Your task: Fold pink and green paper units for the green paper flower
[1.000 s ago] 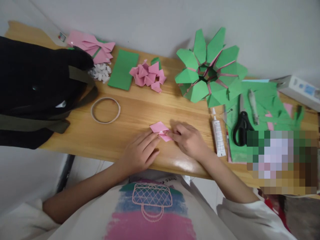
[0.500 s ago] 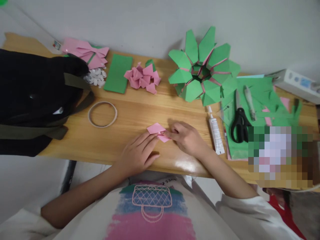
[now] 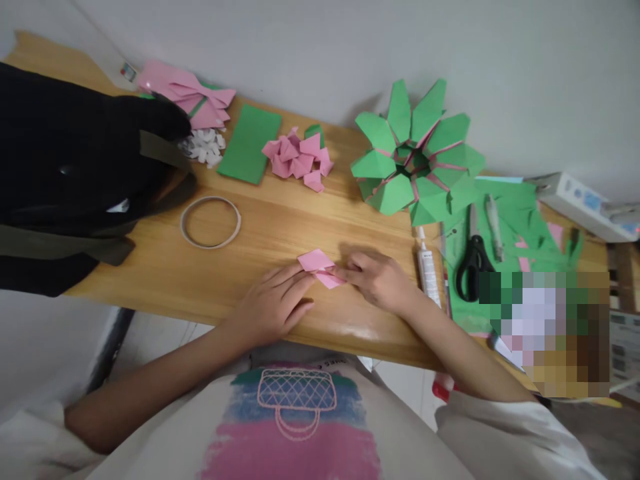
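1. Surface and room: a wooden table (image 3: 270,220) stands against a pale wall (image 3: 310,47); a black bag (image 3: 70,147) lies at its left end.
2. Far side, left to right: white paper pieces (image 3: 204,145), a green sheet (image 3: 250,143), a pile of pink folded pieces (image 3: 295,160) and a green-and-pink paper ring (image 3: 391,197).
3. Right side: a glue tube (image 3: 428,272) and black-handled scissors (image 3: 471,273), the latter on green paper (image 3: 510,213).
4. Pink folded paper (image 3: 316,260): near the table's front edge, between the hands.
5. Left hand (image 3: 273,307): palm down, fingers extended close together, thumb apart; fingertips touch the paper's near left side.
6. Right hand (image 3: 383,280): fingers curled, index fingertip against the paper's right part; whether the thumb pinches it cannot be told.
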A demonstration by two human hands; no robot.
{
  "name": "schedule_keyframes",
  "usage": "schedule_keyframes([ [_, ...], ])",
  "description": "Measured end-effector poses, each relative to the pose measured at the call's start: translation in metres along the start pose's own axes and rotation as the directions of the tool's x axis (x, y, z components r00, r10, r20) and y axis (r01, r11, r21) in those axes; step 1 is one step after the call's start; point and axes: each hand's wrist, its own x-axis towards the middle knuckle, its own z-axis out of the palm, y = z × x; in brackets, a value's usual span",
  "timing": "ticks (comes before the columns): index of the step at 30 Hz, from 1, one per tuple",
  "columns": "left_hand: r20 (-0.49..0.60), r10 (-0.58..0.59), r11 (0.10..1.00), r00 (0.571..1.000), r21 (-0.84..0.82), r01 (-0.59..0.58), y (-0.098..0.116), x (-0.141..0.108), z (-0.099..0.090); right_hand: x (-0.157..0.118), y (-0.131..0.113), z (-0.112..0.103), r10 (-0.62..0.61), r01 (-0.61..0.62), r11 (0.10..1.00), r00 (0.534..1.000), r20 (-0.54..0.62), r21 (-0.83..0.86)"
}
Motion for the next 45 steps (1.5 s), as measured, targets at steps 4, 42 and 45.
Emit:
schedule_keyframes([
  [4,0.026,-0.039,0.994,0.999,-0.097,0.041,-0.001,0.001,-0.001,-0.009,0.0,-0.003,0.154,-0.13,0.949,0.986,-0.062,0.287],
  [42,0.109,-0.351,0.262,0.93,-0.942,0.209,0.056,-0.019,-0.095,0.0,-0.182,-0.09,0.35,-0.344,0.934,0.813,-0.465,0.1],
  [45,0.124,-0.336,0.195,0.934,-0.961,0.197,0.062,-0.02,-0.098,0.002,-0.186,-0.09,0.387,-0.371,0.919,0.799,-0.46,0.129],
])
